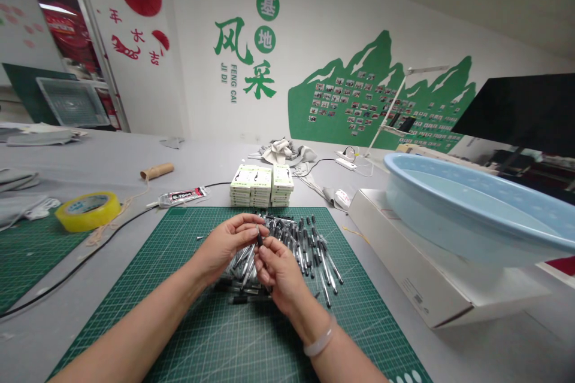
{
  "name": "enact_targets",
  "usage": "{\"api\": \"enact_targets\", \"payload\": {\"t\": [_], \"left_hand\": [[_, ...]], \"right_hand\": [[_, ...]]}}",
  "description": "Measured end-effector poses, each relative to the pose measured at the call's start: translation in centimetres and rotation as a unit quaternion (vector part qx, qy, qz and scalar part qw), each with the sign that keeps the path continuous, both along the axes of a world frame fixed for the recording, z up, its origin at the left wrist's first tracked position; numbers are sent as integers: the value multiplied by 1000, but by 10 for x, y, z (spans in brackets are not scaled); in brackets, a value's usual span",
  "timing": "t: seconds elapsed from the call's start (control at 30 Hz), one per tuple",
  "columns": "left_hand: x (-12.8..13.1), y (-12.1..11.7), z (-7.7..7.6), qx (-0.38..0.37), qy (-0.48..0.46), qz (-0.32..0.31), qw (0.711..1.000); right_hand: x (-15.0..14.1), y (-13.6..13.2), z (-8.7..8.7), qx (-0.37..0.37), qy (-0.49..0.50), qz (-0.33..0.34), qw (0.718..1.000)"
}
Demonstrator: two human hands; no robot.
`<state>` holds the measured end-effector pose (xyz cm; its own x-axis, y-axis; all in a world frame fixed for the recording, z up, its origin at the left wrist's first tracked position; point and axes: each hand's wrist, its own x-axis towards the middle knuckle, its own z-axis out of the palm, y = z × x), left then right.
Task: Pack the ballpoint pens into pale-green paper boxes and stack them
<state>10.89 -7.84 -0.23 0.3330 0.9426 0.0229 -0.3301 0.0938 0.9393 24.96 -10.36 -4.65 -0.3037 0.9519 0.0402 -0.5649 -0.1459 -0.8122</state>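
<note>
Over the green cutting mat (188, 323), my two hands meet at a small black pen piece (259, 238); most of it is hidden by the fingers. My left hand (227, 244) pinches its upper end between thumb and fingertips. Lower down, my right hand (279, 266) grips the same piece with its fingers curled in. A loose pile of clear pens with black caps (309, 245) lies beneath and beyond the hands. A few more dark-capped pens (240, 299) rest crosswise in front of the pile.
Stacked small white-and-green boxes (260, 184) stand behind the mat. On the right, a light blue basin (467, 215) sits over a white box (417, 275). Yellow tape (88, 211), a glue tube (184, 195) and a black cable (90, 254) lie to the left.
</note>
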Motion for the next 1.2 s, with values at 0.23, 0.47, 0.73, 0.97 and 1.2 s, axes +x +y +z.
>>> {"api": "enact_targets", "payload": {"t": [0.23, 0.47, 0.73, 0.97, 1.2], "left_hand": [[0, 0, -1, 9, 16, -6, 1000], [-17, 4, 19, 38, 70, -16, 997], [-108, 57, -1, 138, 560, 92, 812], [-138, 70, -32, 109, 702, 84, 699], [-127, 63, -27, 89, 698, 53, 709]], "right_hand": [[0, 0, 0, 11, 8, 34, 999], [2, 1, 2, 21, 13, 25, 999], [7, 10, -4, 5, 54, -40, 998], [7, 9, -6, -4, 39, -47, 998], [7, 9, -7, -10, 41, -45, 998]]}}
